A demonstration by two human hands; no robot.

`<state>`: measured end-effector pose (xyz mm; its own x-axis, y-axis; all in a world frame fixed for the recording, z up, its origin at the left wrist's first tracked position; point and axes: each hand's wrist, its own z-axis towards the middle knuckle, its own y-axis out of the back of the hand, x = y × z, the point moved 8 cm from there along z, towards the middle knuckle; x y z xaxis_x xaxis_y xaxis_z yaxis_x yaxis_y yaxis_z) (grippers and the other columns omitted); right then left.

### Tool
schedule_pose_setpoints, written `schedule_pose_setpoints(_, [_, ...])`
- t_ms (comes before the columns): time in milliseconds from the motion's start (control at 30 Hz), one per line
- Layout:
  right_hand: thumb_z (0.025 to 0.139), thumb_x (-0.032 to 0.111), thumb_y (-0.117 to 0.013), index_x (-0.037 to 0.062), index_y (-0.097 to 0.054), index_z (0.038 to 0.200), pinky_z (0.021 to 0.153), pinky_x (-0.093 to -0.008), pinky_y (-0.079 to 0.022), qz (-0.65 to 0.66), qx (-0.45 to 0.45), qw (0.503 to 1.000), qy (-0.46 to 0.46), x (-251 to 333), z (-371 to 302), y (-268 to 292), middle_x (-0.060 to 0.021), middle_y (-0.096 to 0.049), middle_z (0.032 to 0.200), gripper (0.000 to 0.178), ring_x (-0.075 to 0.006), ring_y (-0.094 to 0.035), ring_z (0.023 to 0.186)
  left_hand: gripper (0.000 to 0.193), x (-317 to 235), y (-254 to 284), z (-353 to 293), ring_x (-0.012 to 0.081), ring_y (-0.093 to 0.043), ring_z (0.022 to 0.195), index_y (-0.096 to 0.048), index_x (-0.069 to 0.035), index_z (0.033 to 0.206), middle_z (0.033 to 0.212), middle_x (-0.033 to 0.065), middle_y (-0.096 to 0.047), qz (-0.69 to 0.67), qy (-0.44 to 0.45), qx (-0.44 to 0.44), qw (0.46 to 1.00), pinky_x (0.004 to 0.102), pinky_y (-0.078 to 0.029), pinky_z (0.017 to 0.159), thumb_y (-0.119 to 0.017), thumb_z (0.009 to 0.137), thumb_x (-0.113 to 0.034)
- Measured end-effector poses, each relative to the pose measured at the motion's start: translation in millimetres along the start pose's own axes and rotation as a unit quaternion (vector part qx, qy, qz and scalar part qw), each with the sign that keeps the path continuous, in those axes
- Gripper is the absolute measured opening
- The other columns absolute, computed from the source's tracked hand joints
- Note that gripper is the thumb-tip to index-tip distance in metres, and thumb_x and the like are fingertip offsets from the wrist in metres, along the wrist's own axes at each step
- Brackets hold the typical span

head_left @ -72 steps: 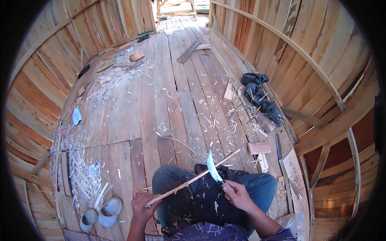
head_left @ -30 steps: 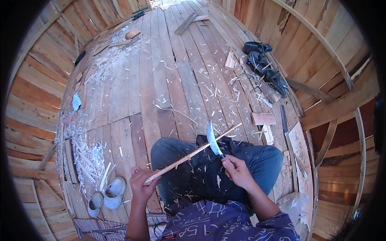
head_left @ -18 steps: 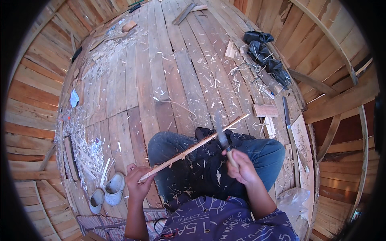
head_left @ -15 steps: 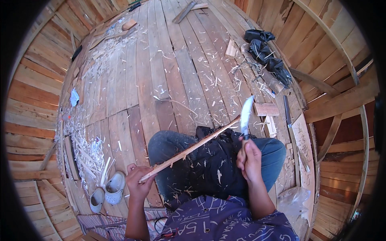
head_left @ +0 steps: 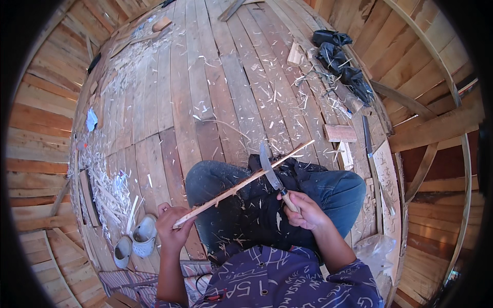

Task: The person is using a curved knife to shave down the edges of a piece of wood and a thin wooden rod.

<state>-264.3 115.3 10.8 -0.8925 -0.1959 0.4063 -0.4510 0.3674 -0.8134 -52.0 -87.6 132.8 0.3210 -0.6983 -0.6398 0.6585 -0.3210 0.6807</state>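
A long, rough wooden stick [head_left: 231, 192] slants up to the right across my lap, with bits of bark along it. Its lower left end is gripped in my left hand [head_left: 173, 224], above my left knee. Wrapped round the pale wooden handle of a knife [head_left: 269, 172] is my right hand [head_left: 304, 209], over my right thigh. The curved blade points up and a little left and crosses the stick in its upper half, seeming to touch it. A dark cloth [head_left: 262, 215] dotted with shavings covers my lap.
Wood shavings [head_left: 110, 200] are heaped at the left, beside a pair of grey clogs [head_left: 145, 236]. Black plastic bags [head_left: 339, 64] lie by the right wall. Wood blocks [head_left: 340, 133] and a long dark tool or bar [head_left: 367, 136] lie right of my knee. A clear plastic bag [head_left: 377, 254] sits nearby.
My right hand has brought the knife left and down, from upright beside the stick's tip to across the stick. The stick's far end has shifted slightly up and right.
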Motion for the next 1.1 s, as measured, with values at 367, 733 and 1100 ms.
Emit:
schedule_pose_setpoints(367, [0.099, 0.021, -0.049, 0.0041, -0.055, 0.114, 0.039, -0.0205, -0.029, -0.271, -0.118, 0.95, 0.097, 11.1, 2.2, -21.2, 0.003, -0.042, 0.057, 0.024, -0.0022, -0.037, 0.045, 0.017, 5.4, -2.1, -6.3, 0.0187, -0.062, 0.065, -0.066, -0.005, 0.077, 0.072, 0.007, -0.067, -0.005, 0.006, -0.011, 1.0, 0.0331, -0.037, 0.071, -0.08, 0.067, -0.009])
schedule_pose_setpoints(733, [0.102, 0.03, -0.038, 0.0042, -0.052, 0.119, 0.034, -0.0186, -0.024, -0.054, -0.072, 0.993, 0.078, 9.0, 4.5, -19.0, 0.0012, -0.039, 0.055, 0.033, -0.0029, -0.031, 0.037, 0.016, 12.1, -0.7, -9.1, 0.017, -0.064, 0.07, -0.064, -0.006, 0.075, 0.074, 0.0059, -0.068, -0.007, 0.032, -0.004, 0.999, 0.0334, -0.036, 0.076, -0.078, 0.07, -0.011])
schedule_pose_setpoints(1100, [0.1, 0.029, -0.046, 0.0051, -0.053, 0.117, 0.038, -0.019, -0.025, -0.008, 0.015, 0.997, -0.07, -9.3, 9.7, -30.6, 0.0039, -0.038, 0.056, 0.03, -0.003, -0.034, 0.045, 0.017, 9.7, -2.0, -9.7, 0.0177, -0.064, 0.069, -0.064, -0.006, 0.076, 0.073, 0.0058, -0.068, -0.016, 0.02, -0.011, 1.0, 0.0342, -0.037, 0.073, -0.079, 0.07, -0.011])
